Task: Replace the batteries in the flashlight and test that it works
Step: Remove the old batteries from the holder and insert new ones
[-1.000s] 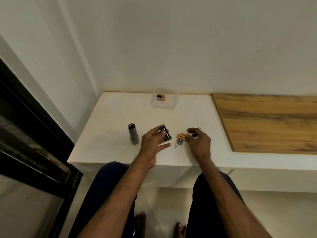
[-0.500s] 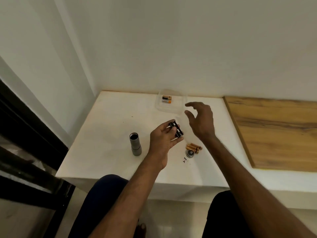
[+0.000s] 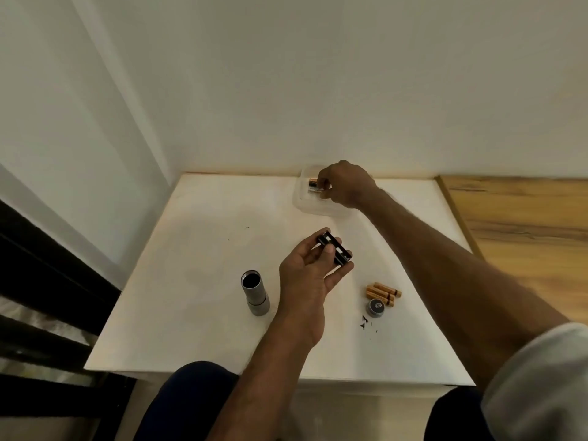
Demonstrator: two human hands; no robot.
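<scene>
flashlight body: grey tube, open end up, standing on white table | left hand: fingers clamped on black battery holder, above table | old batteries: orange, lying beside round tail cap | right hand: fingertips pinched on new battery in clear tray, far edge

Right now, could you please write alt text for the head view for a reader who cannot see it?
A person's right hand reaches into a clear tray of fresh batteries while the left hand holds a black battery holder. On the white table stand an open flashlight body, its cap and used batteries.
</scene>
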